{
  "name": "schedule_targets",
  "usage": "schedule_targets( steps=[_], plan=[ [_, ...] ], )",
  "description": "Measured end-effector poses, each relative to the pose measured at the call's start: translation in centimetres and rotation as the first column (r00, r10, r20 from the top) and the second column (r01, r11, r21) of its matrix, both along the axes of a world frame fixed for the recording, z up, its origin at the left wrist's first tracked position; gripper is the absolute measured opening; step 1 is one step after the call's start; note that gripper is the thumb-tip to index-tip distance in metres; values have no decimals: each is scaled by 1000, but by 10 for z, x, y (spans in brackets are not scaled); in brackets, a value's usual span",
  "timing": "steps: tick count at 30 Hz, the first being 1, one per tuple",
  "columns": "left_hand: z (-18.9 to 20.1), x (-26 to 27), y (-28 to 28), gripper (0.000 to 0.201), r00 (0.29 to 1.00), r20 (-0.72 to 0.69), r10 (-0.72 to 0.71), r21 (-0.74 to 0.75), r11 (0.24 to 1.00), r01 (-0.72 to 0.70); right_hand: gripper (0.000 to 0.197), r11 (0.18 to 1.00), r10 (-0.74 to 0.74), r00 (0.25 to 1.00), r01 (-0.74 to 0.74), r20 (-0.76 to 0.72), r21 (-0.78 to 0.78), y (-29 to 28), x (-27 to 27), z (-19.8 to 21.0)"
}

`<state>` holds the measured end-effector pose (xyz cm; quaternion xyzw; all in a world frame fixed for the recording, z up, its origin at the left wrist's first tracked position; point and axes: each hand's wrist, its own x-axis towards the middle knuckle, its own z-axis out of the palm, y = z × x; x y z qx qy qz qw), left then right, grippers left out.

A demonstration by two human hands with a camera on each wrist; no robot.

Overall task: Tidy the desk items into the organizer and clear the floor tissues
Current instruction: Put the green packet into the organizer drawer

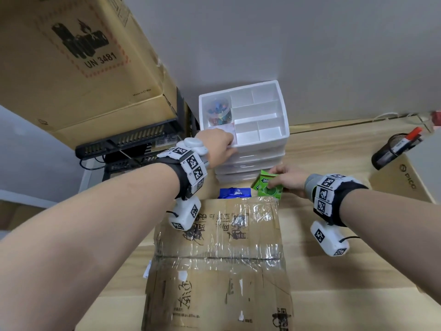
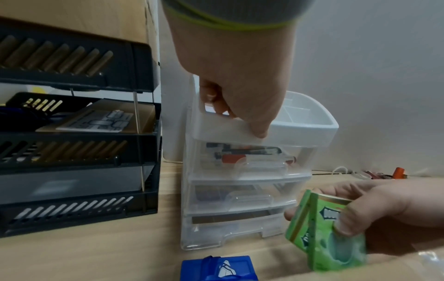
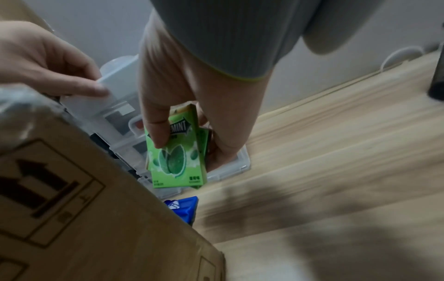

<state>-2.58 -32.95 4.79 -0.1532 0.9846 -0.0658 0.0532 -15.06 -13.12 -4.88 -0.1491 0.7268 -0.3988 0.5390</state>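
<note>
Gripping the front rim of the white organizer [image 1: 260,115], the left hand [image 1: 220,145] curls over its top tray. The right hand [image 1: 287,181] pinches a green mint box [image 1: 268,186] just below and right of the left hand, before the drawers. A blue box [image 1: 235,193] lies on the worktop [image 1: 334,151] beside the right hand.

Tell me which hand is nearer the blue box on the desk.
Right. The right hand, holding the green mint pack, sits just beside the blue box; the left hand is up on the organizer's top rim.

My left hand [image 1: 220,145] reaches forward, fingers curled downward; my right hand [image 1: 287,181] pinches, thumb opposing fingers.
</note>
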Motion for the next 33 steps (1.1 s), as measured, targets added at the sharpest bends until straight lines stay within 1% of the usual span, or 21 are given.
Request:
schedule_targets(
  steps=[5,8,10,12,14,15,16,18,22,24,26,28,30,31,32,33],
  plan=[
    [-13,2,2,26,997,-73,-27,77,997,32,28,997,-36,995,42,88,-59,-20,5,-18],
    [-13,2,4,28,998,-66,-22,70,997,27,27,992,-81,985,94,153,-85,-27,6,-20],
    [-11,1,4,26,998,-60,-17,88,996,22,26,986,-115,972,137,207,-99,-30,6,-20],
    [-9,1,5,24,998,-56,-7,104,994,13,22,974,-149,941,193,304,-122,-33,6,-21],
    [-8,2,6,23,998,-56,4,113,994,2,20,956,-162,883,251,441,-152,-35,5,-20],
    [-8,1,6,22,999,-54,10,115,993,-4,23,947,-161,849,276,503,-164,-36,4,-20],
    [-8,1,6,22,999,-46,15,118,993,-10,28,940,-161,821,297,548,-169,-36,5,-20],
    [-10,0,5,22,999,-26,22,125,992,-18,30,939,-155,805,301,573,-169,-35,6,-21],
    [-10,-2,6,23,1000,-6,23,117,993,-22,17,961,-157,848,250,507,-121,-25,9,-29],
    [-9,-3,6,24,1000,0,25,106,994,-25,19,965,-162,864,240,477,-108,-20,8,-32],
    [-8,-3,7,22,1000,0,31,105,994,-31,22,970,-152,881,221,449,-104,-15,6,-31],
    [-7,-4,8,20,999,9,47,108,993,-48,24,982,-105,909,159,403,-101,-11,4,-28],
    [-5,-5,10,20,997,37,61,105,992,-65,24,995,-4,966,30,258,-98,-7,3,-20],
    [-3,-6,11,20,996,52,66,99,993,-71,24,994,65,988,-53,138,-92,-5,2,-15],
    [-2,-7,12,20,995,67,72,90,993,-78,24,987,133,991,-132,5,-89,-4,1,-11],
    [-1,-8,13,20,994,81,78,85,993,-85,25,975,191,973,-203,-128,-88,-2,0,-5]
  ],
)
